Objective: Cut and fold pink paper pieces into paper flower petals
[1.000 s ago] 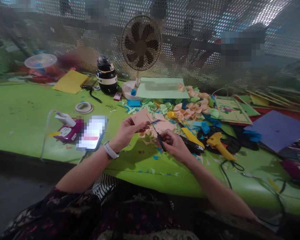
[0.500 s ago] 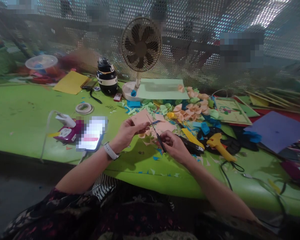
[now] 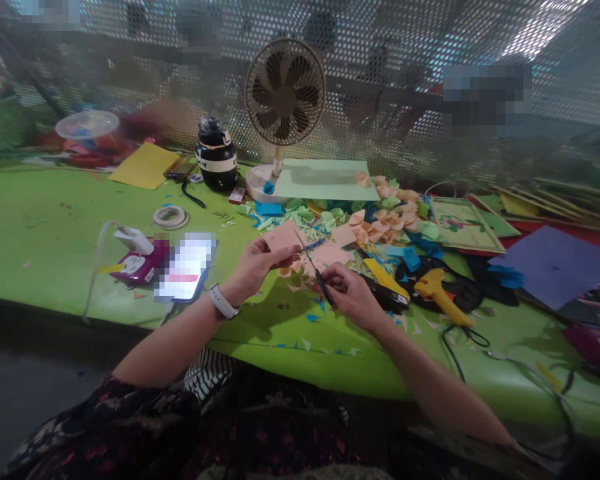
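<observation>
Loose peach scrap (image 3: pixel 343 235) has shifted rightward, and with the left hand (image 3: pixel 253 270) pinching a peach sheet (image 3: pixel 281 235) and the right hand (image 3: pixel 349 293) clamped on scissors (image 3: pixel 323 287), a slip could nick the nearby thumb (image 3: pixel 286 253).

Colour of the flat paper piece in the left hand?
Flat paper piece in the left hand: peach-pink. Best seen in the head view.

The site is a craft workshop, indicated by scissors (image 3: pixel 323 288), glue gun (image 3: pixel 441 297), tape (image 3: pixel 159 218) and paper scraps (image 3: pixel 313 318) at the table (image 3: pixel 45 233).
</observation>
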`<state>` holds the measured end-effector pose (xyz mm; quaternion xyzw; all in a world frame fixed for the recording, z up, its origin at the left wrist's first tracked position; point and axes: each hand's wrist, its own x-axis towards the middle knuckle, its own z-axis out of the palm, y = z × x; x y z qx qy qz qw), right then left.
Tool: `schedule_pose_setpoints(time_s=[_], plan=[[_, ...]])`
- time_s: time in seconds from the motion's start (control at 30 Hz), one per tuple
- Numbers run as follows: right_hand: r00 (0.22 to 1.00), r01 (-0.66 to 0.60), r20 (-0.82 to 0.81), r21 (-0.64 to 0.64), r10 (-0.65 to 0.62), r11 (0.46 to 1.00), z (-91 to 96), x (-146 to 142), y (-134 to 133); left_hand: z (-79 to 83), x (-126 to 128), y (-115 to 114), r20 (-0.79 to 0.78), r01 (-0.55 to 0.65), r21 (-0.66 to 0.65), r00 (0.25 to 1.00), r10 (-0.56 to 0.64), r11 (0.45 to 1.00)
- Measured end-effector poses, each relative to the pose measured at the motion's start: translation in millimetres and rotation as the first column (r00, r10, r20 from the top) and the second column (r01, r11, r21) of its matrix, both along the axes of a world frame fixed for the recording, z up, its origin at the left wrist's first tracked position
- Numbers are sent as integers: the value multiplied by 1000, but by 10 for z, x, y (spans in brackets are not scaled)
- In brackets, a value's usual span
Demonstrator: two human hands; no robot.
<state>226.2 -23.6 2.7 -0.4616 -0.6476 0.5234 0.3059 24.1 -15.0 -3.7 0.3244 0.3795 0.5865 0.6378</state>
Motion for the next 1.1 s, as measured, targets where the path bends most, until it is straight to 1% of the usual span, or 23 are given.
schedule_pose_setpoints(time_s=[0.33, 0.43, 0.6, 0.9, 1.1], plan=[[1000, -16, 28, 48, 15, 999, -16, 26, 16, -24, -9, 14, 9, 7, -2, 1000, -7, 1000], [999, -22, 30, 39, 21, 999, -12, 30, 14, -14, -2, 10, 4, 14, -4, 1000, -14, 1000], [999, -26, 35, 39, 25, 999, 8, 30, 19, 1, 17, -11, -27, 60, -7, 998, -60, 998], [999, -23, 43, 29, 22, 999, -20, 52, 37, 7, 18, -14, -42, 68, -7, 997, -68, 998], [998, -13, 59, 19, 12, 1000, 15, 47, 32, -2, 12, -19, -59, 97, -14, 993, -97, 995]])
